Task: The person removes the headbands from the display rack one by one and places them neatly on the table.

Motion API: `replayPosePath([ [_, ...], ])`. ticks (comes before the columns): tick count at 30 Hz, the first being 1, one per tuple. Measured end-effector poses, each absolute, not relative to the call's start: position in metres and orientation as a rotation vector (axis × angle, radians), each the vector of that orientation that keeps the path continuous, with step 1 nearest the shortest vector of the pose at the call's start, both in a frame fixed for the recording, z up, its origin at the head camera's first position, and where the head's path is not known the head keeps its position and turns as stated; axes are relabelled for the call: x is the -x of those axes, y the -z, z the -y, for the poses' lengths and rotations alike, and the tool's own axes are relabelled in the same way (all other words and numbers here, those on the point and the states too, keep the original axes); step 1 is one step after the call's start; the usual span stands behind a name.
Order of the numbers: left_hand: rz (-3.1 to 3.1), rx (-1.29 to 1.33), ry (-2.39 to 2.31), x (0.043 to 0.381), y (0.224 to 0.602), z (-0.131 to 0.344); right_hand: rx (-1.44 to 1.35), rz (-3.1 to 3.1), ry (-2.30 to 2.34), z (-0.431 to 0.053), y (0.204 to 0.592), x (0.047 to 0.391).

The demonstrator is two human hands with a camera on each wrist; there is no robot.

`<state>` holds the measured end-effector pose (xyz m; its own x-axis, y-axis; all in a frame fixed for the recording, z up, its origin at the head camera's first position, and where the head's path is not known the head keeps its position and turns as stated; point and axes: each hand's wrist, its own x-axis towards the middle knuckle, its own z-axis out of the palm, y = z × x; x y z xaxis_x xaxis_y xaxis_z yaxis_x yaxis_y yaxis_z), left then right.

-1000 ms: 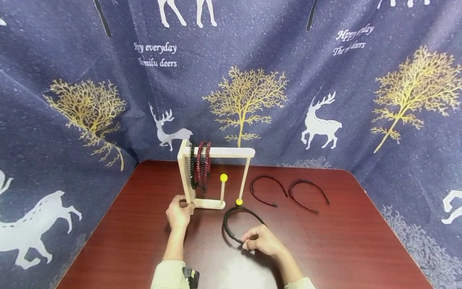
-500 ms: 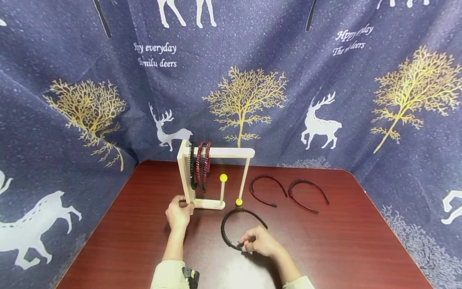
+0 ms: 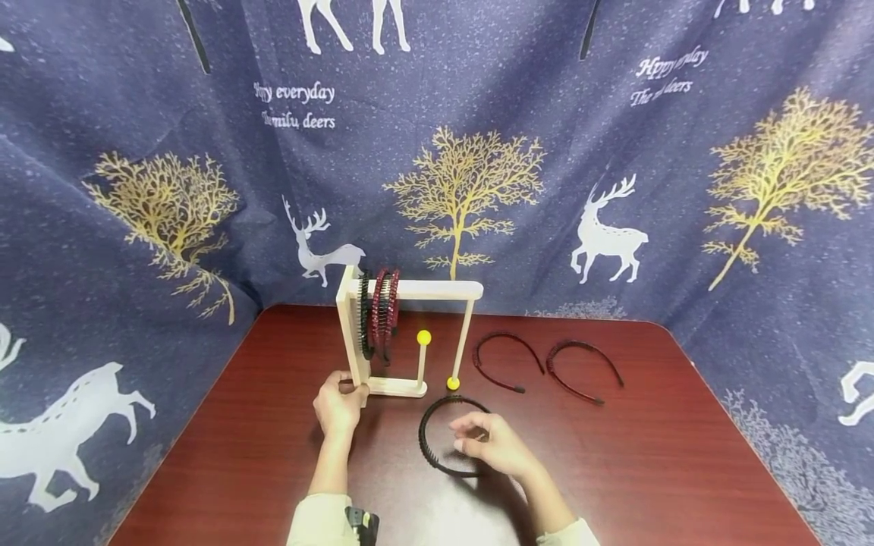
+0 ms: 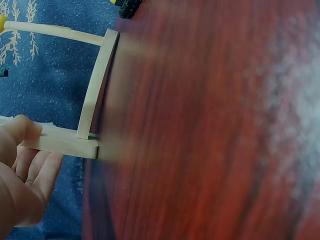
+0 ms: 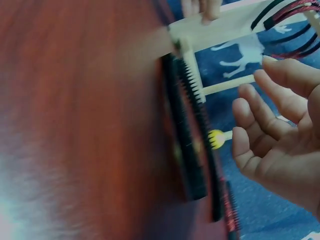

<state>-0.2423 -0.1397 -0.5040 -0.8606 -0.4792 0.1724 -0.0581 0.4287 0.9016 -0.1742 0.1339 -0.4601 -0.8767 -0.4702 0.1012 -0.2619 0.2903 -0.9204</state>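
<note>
— Your left hand (image 3: 339, 403) gripped the wooden rack (image 3: 440, 290); your right hand (image 3: 497, 446) was empty, fingers parted.
— Beneath it, the black headband (image 3: 422, 436) lay on the table (image 3: 614, 470); lifting required your firm pinch.

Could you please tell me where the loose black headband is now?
In the head view, the black headband lies on the table, front-right of the wooden stand, partly hidden by the right hand.

- Cloth (image 3: 410, 98): dark blue, speckled white; white deer (image 3: 608, 236), gold trees (image 3: 459, 193) (lettering (image 3: 296, 92) likewise white).
- Table (image 3: 649, 470): red-brown, dark-grained.
- Rack (image 3: 440, 290): pale wood; balls (image 3: 424, 337) yellow.
- Front headband (image 3: 422, 440): black.
- Rightmost headbands (image 3: 550, 366): dark red, black-tipped.
- Sleeves (image 3: 319, 519): cream.
</note>
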Motion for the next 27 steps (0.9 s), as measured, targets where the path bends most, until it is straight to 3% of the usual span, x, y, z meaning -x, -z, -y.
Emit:
replayPosePath([
  [27,2.284,-0.457,1.411,0.244,0.504,0.138,0.917,-2.305,1.945,-0.097,0.387,0.208],
])
